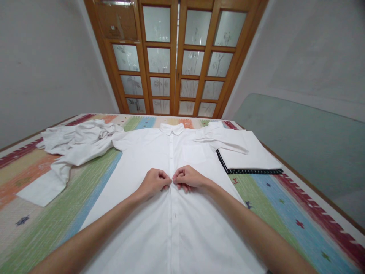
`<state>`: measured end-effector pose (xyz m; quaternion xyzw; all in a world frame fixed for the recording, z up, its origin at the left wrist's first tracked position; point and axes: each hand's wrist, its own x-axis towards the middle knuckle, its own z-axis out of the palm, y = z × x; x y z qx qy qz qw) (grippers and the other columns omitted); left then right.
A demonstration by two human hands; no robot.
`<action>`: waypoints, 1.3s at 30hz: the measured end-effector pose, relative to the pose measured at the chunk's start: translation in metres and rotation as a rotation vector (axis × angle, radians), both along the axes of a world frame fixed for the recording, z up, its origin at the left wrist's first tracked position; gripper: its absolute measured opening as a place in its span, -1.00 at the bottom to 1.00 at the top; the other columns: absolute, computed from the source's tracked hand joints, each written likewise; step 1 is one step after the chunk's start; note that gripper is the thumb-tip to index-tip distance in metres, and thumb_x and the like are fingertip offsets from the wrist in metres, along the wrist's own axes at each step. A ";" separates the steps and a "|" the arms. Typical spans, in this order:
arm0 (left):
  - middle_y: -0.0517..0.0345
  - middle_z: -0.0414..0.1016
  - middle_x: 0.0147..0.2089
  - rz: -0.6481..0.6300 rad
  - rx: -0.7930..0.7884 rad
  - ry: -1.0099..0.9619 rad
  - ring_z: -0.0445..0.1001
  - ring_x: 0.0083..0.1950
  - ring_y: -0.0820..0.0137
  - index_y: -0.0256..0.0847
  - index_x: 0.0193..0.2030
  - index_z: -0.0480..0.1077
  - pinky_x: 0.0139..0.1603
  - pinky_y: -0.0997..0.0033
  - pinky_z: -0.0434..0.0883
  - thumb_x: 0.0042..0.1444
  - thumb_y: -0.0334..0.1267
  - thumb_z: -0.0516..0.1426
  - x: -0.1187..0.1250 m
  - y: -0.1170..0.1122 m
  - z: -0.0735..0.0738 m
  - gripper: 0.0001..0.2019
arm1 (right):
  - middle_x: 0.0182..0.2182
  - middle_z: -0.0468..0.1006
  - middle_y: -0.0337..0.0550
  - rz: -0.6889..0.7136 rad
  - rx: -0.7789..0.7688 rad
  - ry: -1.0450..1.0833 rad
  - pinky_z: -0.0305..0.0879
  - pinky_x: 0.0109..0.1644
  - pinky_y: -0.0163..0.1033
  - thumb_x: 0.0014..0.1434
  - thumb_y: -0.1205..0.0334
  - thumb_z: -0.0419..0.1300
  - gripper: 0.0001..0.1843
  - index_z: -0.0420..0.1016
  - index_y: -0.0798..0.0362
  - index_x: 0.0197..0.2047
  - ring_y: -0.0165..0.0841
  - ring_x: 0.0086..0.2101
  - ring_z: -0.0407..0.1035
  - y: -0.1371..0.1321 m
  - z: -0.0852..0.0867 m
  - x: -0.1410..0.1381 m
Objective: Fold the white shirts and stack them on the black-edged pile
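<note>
On a striped, multicoloured bedspread [94, 198], a white button-front shirt [148, 152] lies spread flat on its back, collar [172, 128] pointing toward the wooden glass-panelled doors [171, 57] and hem running out of view at the near edge. Its fabric is smooth, with a chest pocket [194, 153] beside the placket [171, 152] and one short sleeve folded over a neat stack of folded white cloth [251, 156] with a dark dotted edge. The left hand [154, 183] and right hand [188, 177] meet at the centre of the placket, about halfway down the shirt, each with fingers curled tight and pinching the fabric edge on its own side, fingertips nearly touching. A crumpled pile of white garments [76, 144] rests to the left, against the shirt's other sleeve.
</note>
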<state>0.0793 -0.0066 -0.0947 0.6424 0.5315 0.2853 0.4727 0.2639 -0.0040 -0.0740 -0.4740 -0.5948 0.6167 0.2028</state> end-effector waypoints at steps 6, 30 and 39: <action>0.27 0.37 -0.69 0.010 -0.011 -0.025 0.26 -0.64 0.52 -0.25 -0.55 0.47 -0.56 0.53 0.17 -0.12 -0.23 0.20 0.001 -0.001 0.001 -0.86 | -0.68 0.48 -0.36 0.012 0.010 0.010 0.00 -0.78 -0.47 0.03 0.34 0.12 -0.93 0.41 0.12 -0.43 -0.57 -0.79 0.20 0.004 -0.007 0.000; 0.34 0.32 -0.66 0.053 0.350 0.239 0.26 -0.59 0.52 -0.17 -0.62 0.23 -0.52 0.51 0.13 -0.13 -0.23 0.19 0.011 -0.013 0.006 -0.79 | -0.70 0.49 -0.32 -0.024 -0.056 0.079 -0.04 -0.79 -0.47 0.06 0.37 0.03 -0.82 0.39 0.12 -0.51 -0.57 -0.80 0.19 0.005 -0.006 -0.004; 0.34 0.25 -0.65 0.061 0.352 0.254 0.19 -0.56 0.52 -0.16 -0.63 0.18 -0.47 0.48 0.11 -0.16 -0.27 0.16 0.017 -0.017 0.009 -0.80 | -0.70 0.48 -0.33 -0.015 -0.072 0.059 -0.05 -0.80 -0.47 0.03 0.36 0.05 -0.84 0.40 0.11 -0.52 -0.57 -0.80 0.19 0.006 -0.004 -0.003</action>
